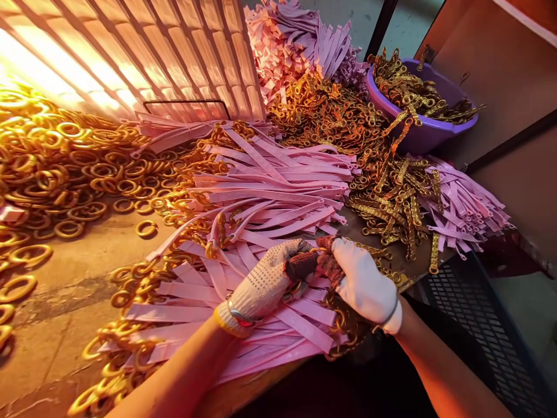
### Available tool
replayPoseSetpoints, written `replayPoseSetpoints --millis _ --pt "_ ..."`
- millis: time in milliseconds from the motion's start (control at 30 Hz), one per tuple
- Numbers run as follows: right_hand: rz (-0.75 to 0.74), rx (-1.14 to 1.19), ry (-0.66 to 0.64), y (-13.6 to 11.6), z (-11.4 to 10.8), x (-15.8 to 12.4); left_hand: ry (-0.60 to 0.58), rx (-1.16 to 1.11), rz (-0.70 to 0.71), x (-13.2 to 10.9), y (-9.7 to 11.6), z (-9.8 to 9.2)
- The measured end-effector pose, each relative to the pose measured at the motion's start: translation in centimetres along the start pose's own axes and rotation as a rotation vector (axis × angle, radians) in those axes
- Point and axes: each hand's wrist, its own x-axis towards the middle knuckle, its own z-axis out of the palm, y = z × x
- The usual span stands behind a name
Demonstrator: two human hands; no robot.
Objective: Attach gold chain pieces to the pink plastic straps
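Note:
My left hand (265, 284) wears a knitted glove with dark red fingertips and is closed in a pinch over a pile of pink straps (270, 191). My right hand (363, 284), in a white glove, is closed too, its fingertips meeting the left ones. Between them sits a small gold metal piece (324, 248), mostly hidden by the fingers. Gold chain links (343, 331) hang under the right hand. Several pink straps near the hands carry gold rings at their ends (130, 325).
Loose gold rings (65, 168) cover the table's left side. Gold chain pieces (383, 180) are heaped at the centre right, some in a purple bowl (418, 133). More pink straps (296, 40) pile at the back. A black mesh crate (478, 325) stands at the lower right.

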Motion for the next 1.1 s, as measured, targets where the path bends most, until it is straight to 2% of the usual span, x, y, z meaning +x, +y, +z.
replayPoseSetpoints --millis 100,167,233,333,400,500,567,667,700,767,867,900,967,1100 --pt "0.031 -0.147 -0.076 -2.1 0.0 0.6 -0.022 -0.024 0.044 -0.2 0.0 0.5" --pt "0.003 -0.26 -0.037 -3.0 0.2 0.8 -0.003 -0.134 0.059 -0.2 -0.1 0.7" --pt "-0.053 -0.35 0.056 -3.2 0.6 0.9 0.012 -0.231 0.065 -0.2 -0.1 0.7" --pt "-0.068 -0.312 0.148 -2.5 1.3 1.3 0.041 -0.223 0.083 0.2 0.1 0.3" --pt "-0.027 -0.223 0.15 -2.1 1.6 1.9 0.053 -0.139 0.115 0.6 0.4 -0.2" --pt "0.025 -0.201 0.059 -2.3 1.5 2.9 0.081 -0.079 0.16 1.1 0.7 -0.5" --pt "0.105 -0.194 -0.077 -2.9 1.3 3.5 0.128 -0.132 0.171 1.3 0.7 -0.4" --pt "0.19 -0.018 -0.244 -3.1 0.7 4.1 0.151 -0.139 0.167 1.2 0.8 -0.2" --pt "0.189 0.059 -0.25 -2.7 0.5 4.3 0.139 -0.092 0.16 1.1 1.0 -0.3" --pt "0.193 0.176 -0.139 -1.2 -0.2 4.5 0.148 0.076 0.177 0.8 1.5 -0.8" --pt "0.239 0.248 0.146 1.9 -1.5 4.3 0.33 0.523 0.371 0.4 2.4 -1.9" --pt "0.238 0.249 0.192 2.7 -1.8 4.1 0.393 0.703 0.442 0.3 2.6 -2.3" --pt "0.19 0.215 0.154 3.7 -2.1 3.7 0.449 1.026 0.505 0.4 2.7 -2.9" --pt "0.088 -0.048 -0.082 3.0 -1.1 3.1 0.381 1.404 0.405 0.7 2.3 -3.0"
